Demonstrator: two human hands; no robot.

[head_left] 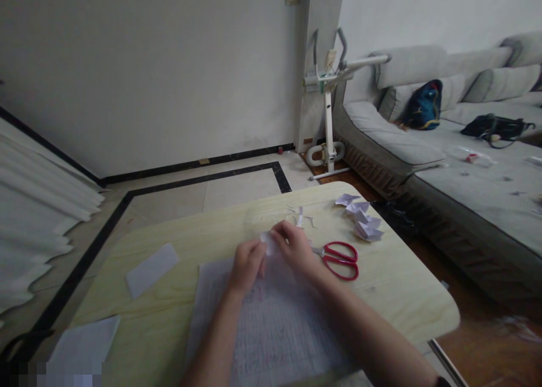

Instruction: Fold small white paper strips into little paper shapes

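Between my two hands is a small piece of white paper (267,241), pinched from both sides. My left hand (248,262) grips its left edge with thumb and fingers. On the other side my right hand (294,244) holds it, fingers bent over the top. Beneath them lies a large printed sheet (271,330) on the wooden table. Red-handled scissors (341,260) rest just right of my right hand, their blades partly hidden by it. Thin paper scraps (300,216) are scattered beyond my hands.
Several folded paper shapes (363,220) stand in a row at the table's far right. A white paper rectangle (152,269) lies at the left, with more paper (87,342) at the near-left edge. A sofa (423,149) and a white exercise machine (328,110) stand beyond.
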